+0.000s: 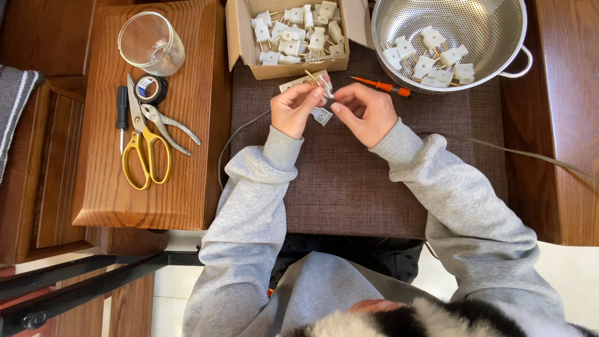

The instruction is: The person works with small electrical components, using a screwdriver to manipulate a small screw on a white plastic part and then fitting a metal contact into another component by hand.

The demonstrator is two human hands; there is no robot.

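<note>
Listing left to right: glass jar (pixel 151 42), tape roll (pixel 150 88), screwdriver (pixel 121 116), yellow scissors (pixel 143 148) and pliers (pixel 167 126) parked on the wooden stool (pixel 187 187), clear of the work. Left hand (pixel 293 110) pinches a white plug (pixel 322 84), steadying it; right hand (pixel 367 112), fingers closed, works its edge. Far: cardboard box (pixel 240 37) of plugs, orange screwdriver (pixel 382 87), colander (pixel 493 37) holding plugs.
</note>
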